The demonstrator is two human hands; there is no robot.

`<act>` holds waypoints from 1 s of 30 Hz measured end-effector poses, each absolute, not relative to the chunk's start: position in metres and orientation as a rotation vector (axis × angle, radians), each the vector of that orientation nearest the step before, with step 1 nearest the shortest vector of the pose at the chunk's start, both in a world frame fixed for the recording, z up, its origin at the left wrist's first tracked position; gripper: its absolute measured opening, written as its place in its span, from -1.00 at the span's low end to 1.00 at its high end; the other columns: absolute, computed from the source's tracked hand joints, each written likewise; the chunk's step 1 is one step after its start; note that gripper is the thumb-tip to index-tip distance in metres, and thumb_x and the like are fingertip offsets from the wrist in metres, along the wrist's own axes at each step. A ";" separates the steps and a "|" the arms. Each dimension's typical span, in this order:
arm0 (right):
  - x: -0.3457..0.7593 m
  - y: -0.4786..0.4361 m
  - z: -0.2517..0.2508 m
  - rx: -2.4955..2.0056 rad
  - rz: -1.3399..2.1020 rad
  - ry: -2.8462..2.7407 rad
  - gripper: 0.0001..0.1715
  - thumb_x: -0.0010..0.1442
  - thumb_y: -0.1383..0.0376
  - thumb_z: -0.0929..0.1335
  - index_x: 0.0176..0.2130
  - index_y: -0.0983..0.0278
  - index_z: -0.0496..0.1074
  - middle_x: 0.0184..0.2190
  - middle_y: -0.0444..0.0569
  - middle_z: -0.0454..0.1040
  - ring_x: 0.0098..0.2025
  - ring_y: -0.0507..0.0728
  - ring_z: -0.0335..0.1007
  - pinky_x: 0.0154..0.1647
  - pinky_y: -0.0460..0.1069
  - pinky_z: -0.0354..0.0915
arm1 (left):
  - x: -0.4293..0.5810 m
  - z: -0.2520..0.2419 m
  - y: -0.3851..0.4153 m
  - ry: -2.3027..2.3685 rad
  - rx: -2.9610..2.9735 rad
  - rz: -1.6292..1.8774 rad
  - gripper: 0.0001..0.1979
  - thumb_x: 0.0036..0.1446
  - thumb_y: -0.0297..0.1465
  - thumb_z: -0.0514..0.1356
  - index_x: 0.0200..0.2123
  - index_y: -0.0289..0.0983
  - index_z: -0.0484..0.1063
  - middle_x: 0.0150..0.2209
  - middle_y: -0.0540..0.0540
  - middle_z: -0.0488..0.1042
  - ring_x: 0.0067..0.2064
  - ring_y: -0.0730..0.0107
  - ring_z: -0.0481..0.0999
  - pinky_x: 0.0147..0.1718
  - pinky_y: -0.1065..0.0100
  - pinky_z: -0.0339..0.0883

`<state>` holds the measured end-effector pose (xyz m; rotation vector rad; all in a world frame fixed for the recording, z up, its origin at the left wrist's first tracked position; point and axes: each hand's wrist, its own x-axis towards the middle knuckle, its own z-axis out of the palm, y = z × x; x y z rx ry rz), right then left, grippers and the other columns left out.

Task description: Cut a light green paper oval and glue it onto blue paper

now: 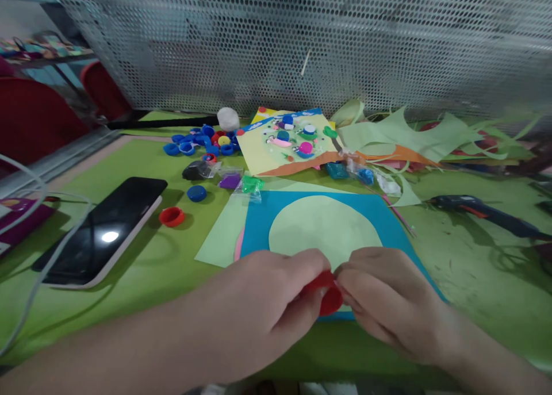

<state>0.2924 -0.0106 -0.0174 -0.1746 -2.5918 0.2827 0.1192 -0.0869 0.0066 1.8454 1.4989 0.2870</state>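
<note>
Between my fingers, low over the paper, is a red bottle cap [331, 300] tilted on its side and partly covered by the fingers. My left hand [284, 297] grips it between thumb and forefinger. From the other side my right hand [383, 294] is closed, its thumb and fingertips pinching the cap's right edge; whether something small is also in them is hidden. Below both hands lies a blue sheet [259, 217] bearing a large pale green paper circle [323, 225]. Another red cap [172, 216] and a blue cap [197, 193] rest to the left.
Left are a phone [107, 228] and a white cable [52, 263]. Blue caps [202, 139], clay packets [251, 184] and a decorated card [288, 142] lie behind. Right are paper scraps [414, 133] and a glue gun [483, 211]. A perforated metal panel [280, 44] stands at the back.
</note>
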 end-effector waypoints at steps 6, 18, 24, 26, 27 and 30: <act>0.303 -0.011 -0.023 -0.023 0.580 -2.610 -0.67 0.15 0.46 0.14 -0.60 0.22 0.10 -0.71 -0.23 0.13 -0.64 -0.01 -0.02 -0.60 -0.08 0.03 | 0.119 0.016 -0.084 1.311 1.741 0.208 -0.85 0.16 -0.40 -0.04 -0.40 -0.11 0.27 -0.46 0.13 0.45 -0.47 0.49 0.40 -0.52 0.48 0.15; 0.307 -0.010 -0.024 0.065 1.608 -2.758 -0.69 0.29 0.33 0.13 -0.47 0.24 0.24 -0.64 -0.20 0.39 -0.68 -0.08 0.19 -0.64 -0.17 0.11 | 0.108 0.021 -0.078 1.063 1.702 0.118 -0.82 0.05 -0.48 0.05 -0.37 -0.11 0.40 -0.43 0.14 0.49 -0.44 0.52 0.42 -0.55 0.54 0.16; 0.303 -0.007 -0.019 -0.023 1.447 -2.574 -0.62 0.35 0.16 0.06 -0.39 0.25 0.23 -0.61 -0.13 0.40 -0.60 -0.04 0.25 -0.55 -0.16 0.18 | 0.107 0.020 -0.078 1.227 1.820 0.175 -0.85 0.13 -0.42 -0.01 -0.42 -0.10 0.29 -0.49 0.17 0.41 -0.49 0.51 0.37 -0.52 0.49 0.15; 0.299 -0.007 -0.017 -0.146 0.985 -2.632 -0.56 0.33 0.09 0.05 -0.44 0.25 0.20 -0.63 -0.13 0.34 -0.59 -0.01 0.19 -0.57 -0.12 0.12 | 0.107 0.018 -0.078 1.330 1.883 0.207 -0.86 0.17 -0.38 -0.04 -0.41 -0.11 0.25 -0.49 0.16 0.39 -0.49 0.50 0.36 -0.51 0.48 0.14; 0.297 -0.007 -0.017 -0.229 0.751 -2.666 -0.54 0.33 0.07 0.05 -0.46 0.25 0.19 -0.64 -0.13 0.31 -0.61 0.01 0.16 -0.59 -0.10 0.08 | 0.107 0.016 -0.078 1.384 1.935 0.222 -0.85 0.18 -0.37 -0.05 -0.42 -0.13 0.23 -0.50 0.15 0.38 -0.50 0.49 0.35 -0.53 0.47 0.12; 0.294 -0.008 -0.021 -0.400 0.261 -2.703 -0.57 0.33 0.17 0.07 -0.51 0.25 0.18 -0.68 -0.14 0.24 -0.66 0.02 0.09 -0.64 -0.08 -0.03 | 0.108 0.005 -0.075 1.501 2.244 0.260 -0.87 0.19 -0.39 -0.07 -0.37 -0.18 0.23 -0.50 0.07 0.41 -0.49 0.42 0.37 -0.57 0.42 0.07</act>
